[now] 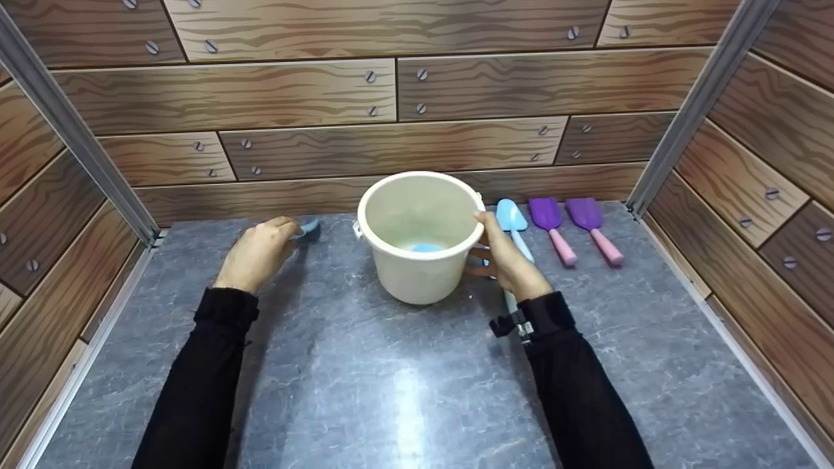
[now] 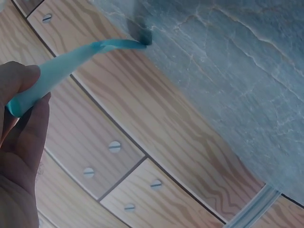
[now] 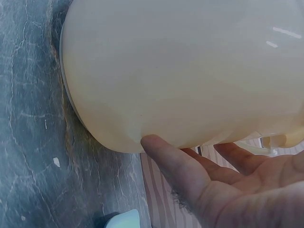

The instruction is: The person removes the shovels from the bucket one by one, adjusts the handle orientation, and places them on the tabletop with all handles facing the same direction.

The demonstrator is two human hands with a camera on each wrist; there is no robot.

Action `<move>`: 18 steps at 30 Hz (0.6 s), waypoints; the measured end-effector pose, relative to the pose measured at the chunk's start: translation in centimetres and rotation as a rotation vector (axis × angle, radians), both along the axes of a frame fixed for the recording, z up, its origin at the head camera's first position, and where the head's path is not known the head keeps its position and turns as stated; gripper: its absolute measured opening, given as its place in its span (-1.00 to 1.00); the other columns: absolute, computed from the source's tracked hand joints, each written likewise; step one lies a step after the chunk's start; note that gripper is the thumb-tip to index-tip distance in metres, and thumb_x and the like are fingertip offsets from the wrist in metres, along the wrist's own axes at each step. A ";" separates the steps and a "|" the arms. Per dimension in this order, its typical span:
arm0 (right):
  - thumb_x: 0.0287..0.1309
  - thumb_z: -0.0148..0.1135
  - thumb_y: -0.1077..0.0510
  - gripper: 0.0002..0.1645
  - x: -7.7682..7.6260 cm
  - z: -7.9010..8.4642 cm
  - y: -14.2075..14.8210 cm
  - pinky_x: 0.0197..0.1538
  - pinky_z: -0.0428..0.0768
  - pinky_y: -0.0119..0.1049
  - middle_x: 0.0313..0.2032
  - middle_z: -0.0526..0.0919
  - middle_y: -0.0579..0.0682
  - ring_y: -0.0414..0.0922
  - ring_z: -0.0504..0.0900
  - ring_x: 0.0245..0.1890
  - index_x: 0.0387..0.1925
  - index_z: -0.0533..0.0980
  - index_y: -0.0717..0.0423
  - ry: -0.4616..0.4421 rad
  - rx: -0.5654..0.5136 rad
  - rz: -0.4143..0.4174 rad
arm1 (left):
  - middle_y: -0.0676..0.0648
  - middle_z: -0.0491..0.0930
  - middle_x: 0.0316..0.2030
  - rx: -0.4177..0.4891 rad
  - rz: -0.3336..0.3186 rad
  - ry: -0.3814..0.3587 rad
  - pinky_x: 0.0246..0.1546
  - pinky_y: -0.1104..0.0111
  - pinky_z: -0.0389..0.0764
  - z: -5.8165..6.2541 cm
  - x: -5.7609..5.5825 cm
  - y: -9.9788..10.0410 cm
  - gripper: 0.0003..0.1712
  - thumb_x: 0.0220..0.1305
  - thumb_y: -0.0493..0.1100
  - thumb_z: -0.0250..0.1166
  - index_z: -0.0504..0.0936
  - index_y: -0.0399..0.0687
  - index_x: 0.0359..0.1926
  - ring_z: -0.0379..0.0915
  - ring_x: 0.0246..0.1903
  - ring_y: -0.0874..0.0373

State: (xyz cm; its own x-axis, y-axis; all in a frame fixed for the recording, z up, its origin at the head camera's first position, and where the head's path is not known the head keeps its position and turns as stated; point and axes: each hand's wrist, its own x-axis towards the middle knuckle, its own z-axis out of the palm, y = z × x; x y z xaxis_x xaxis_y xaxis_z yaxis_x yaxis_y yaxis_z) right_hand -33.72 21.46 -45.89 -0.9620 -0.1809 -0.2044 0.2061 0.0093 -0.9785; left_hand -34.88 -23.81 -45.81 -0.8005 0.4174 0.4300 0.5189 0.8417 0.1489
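Blue, likely light and stiff, the scoop (image 1: 309, 228) is pinched in your left hand (image 1: 257, 253) left of the white bucket (image 1: 420, 277); your right hand (image 1: 509, 260), fingers extended, touches its side; mid-handle should grip best

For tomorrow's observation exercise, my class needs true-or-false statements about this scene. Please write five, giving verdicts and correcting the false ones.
1. The left hand holds a blue tool. True.
2. The right hand touches the bucket. True.
3. The purple shovels have green handles. False: the purple shovels have pink handles.
4. The bucket lies on its side. False: the bucket's opening faces up.
5. Something light blue shows inside the bucket. True.
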 end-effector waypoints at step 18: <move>0.66 -0.26 -0.41 0.04 -0.1 0.0 0.0 0.78 0.46 0.42 0.83 0.25 0.31 0.40 0.20 0.86 0.86 0.19 0.10 0.002 0.005 -0.012 | -0.33 0.89 0.16 -0.012 0.016 -0.129 0.27 -0.14 0.90 -1.8 0.0 0.6 -0.75 0.52 -0.42 0.54 0.86 -0.30 0.16 0.87 0.21 -0.34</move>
